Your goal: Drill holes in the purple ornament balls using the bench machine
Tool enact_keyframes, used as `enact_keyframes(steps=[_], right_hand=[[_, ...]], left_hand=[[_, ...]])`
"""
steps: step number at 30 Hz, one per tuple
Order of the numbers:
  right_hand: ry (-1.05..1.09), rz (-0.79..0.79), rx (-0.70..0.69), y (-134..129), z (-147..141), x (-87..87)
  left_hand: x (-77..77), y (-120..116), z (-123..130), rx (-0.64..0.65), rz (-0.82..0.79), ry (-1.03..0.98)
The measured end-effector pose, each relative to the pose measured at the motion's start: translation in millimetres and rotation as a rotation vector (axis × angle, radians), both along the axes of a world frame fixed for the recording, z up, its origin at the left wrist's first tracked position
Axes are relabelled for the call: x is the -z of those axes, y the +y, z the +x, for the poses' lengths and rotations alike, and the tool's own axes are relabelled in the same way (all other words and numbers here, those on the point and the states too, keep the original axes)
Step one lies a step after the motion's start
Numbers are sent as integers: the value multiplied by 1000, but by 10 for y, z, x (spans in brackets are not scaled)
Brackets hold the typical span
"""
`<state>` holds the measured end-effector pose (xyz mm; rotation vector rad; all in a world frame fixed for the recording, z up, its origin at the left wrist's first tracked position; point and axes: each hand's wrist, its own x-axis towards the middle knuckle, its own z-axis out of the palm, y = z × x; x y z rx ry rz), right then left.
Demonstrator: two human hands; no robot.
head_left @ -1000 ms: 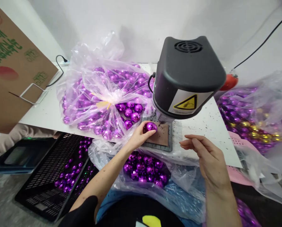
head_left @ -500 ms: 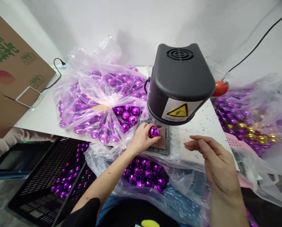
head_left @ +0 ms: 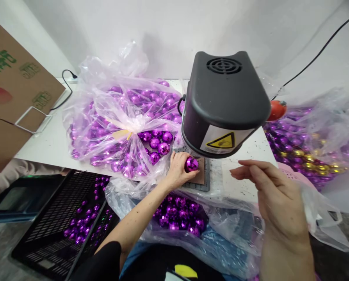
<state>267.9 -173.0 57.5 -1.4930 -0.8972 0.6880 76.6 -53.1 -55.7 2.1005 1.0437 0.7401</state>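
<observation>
My left hand point(head_left: 178, 171) is closed round a shiny purple faceted ball point(head_left: 191, 164), thumb in front and fingers behind. It holds the ball over the brown pad on a grey metal base plate point(head_left: 203, 181), below the overhanging head of a black machine point(head_left: 225, 93). To the right, over the white table point(head_left: 244, 187), my right hand point(head_left: 268, 187) is raised with fingers bent together toward the thumb. Whatever may be between its fingertips is too small or hidden to make out. More purple balls point(head_left: 178, 214) lie in an open plastic bag at my lap.
A tied clear bag point(head_left: 127, 121) of purple balls covers the table's left side. A cardboard box point(head_left: 13, 97) stands at far left, a black crate point(head_left: 54, 222) below. A red knob point(head_left: 277, 111) juts from the machine. Bagged purple and gold balls point(head_left: 306, 156) lie at right.
My left hand and the ball have shifted slightly, and more of the ball shows. My right hand has moved a little to the right. The camera view has moved slightly.
</observation>
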Motion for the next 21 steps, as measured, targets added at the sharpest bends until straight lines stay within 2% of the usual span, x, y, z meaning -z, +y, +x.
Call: enact_keyframes(steps=[5,7,10,13,17,21], right_hand=[[-116,286,192,221,-75,-475],[-237,383,180,343,-97,-647],[-455,365,99,528,-86,-811],[-602,274,104,694,-37,-879],[-687,159,131,842,-3,-876],[-721,250,213,790,-73,-775]], left_hand=[[54,-13,38,-2,-27,-18],[48,-19,28,1,-24,-26],[35,-29,18,2,-11,-36],[33,-36,17,5,-11,-35],[43,-35,19,24,-11,-42],[53,-26,23,35,-11,-59]])
